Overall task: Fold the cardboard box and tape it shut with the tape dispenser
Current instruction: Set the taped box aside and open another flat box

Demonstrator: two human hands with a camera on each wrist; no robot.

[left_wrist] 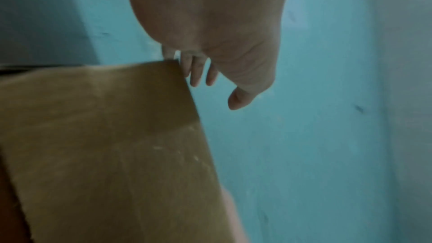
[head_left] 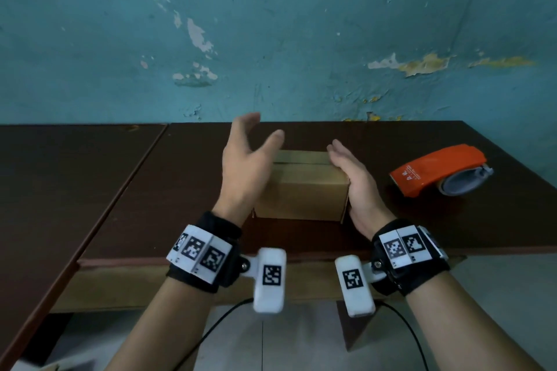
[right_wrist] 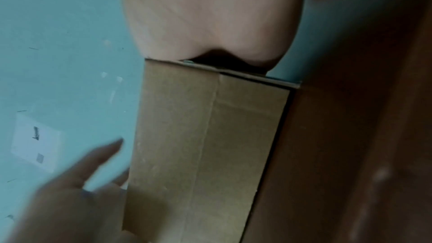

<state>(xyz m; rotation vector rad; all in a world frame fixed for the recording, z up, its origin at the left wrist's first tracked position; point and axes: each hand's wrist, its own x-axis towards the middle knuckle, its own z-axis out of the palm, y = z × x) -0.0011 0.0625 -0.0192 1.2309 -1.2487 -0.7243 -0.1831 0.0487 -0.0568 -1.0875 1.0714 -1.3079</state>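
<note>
Between the two hands the cardboard box (head_left: 301, 190) sat on the table (head_left: 120, 190), the flat right hand (head_left: 358, 187) against its right edge, the left hand (head_left: 247, 166) spread and lifted clear, the tape dispenser (head_left: 437, 172) lying well right with bare tabletop between.

The head camera is looking forward and down from above the person's forearms, taking in the whole brown counter (head_left: 90, 190), the peeling teal wall (head_left: 301, 24) behind it, and an orange tape dispenser (head_left: 437, 172) off to the right. The left wrist camera is sitting very near the cardboard box (left_wrist: 105, 154), looking along the left hand (left_wrist: 210, 25) toward the wall. The right wrist camera is looking along the right hand (right_wrist: 210, 16), close against the box's end. All three views are sharing the box and the wall.
</note>
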